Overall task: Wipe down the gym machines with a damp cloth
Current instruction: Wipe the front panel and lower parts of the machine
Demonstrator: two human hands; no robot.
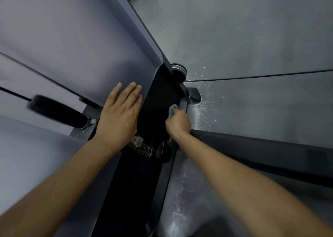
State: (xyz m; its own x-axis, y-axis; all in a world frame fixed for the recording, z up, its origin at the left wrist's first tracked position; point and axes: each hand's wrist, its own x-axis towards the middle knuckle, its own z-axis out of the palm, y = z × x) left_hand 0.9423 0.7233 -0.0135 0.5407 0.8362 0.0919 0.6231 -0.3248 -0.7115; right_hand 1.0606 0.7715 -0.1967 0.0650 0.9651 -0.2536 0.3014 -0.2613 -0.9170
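I look steeply down the side of a gym machine. My left hand (120,113) lies flat with straight fingers on its grey panel (75,44). My right hand (178,122) grips a small blue cloth (172,109) and holds it against the dark curved edge of the machine's black inner part (158,96), low near the floor. Most of the cloth is hidden inside my fist. Below my wrists sits a cluster of metal parts and a round knob (137,141).
A black padded handle (57,111) on a rod sticks out at the left. A machine foot (194,95) rests on the grey floor (252,38), which carries white specks. A thin black cable (261,77) crosses the floor to the right. A dark beam (261,155) runs along my right forearm.
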